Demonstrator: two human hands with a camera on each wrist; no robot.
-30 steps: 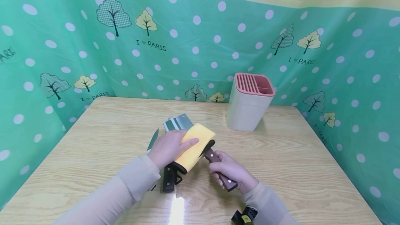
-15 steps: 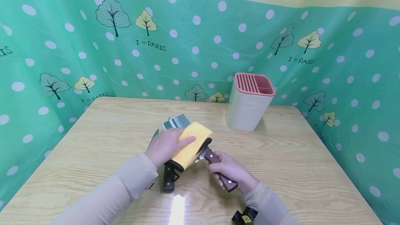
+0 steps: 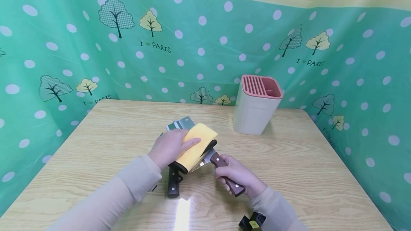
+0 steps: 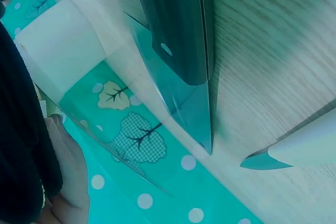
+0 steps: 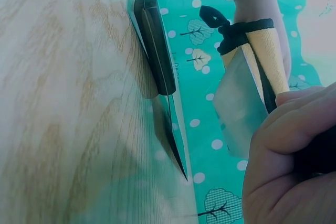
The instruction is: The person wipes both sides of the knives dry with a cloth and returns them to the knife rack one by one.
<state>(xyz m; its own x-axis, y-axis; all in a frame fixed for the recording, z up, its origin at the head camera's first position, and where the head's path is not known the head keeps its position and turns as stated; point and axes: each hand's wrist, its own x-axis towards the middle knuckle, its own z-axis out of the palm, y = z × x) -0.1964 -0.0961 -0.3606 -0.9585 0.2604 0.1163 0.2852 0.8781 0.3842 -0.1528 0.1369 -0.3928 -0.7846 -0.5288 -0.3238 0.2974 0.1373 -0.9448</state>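
In the head view my left hand (image 3: pixel 168 147) holds a folded yellow cloth (image 3: pixel 199 143) with black edging, fingers on top. The cloth is wrapped about the broad blade (image 3: pixel 209 155) of a cleaver, hiding most of it. My right hand (image 3: pixel 236 174) grips the cleaver's brown riveted handle (image 3: pixel 237 189), and the right wrist view shows the bare side of the blade (image 5: pixel 239 108) below the cloth (image 5: pixel 268 51). Under my left hand lies a knife with a black handle (image 3: pixel 173 184). Behind the cloth, a wide flat blade (image 3: pixel 185 122) shows on the table.
A white knife block (image 3: pixel 253 113) with a pink slotted top stands at the table's back right. A small black and yellow device (image 3: pixel 252 222) is by my right wrist. In the left wrist view a pointed blade tip (image 4: pixel 266 161) lies near the black-handled knife (image 4: pixel 178 30).
My left hand and the cloth have shifted slightly up and left, away from the brown handle. More of the blade shows beside the handle. My right hand stays in place.
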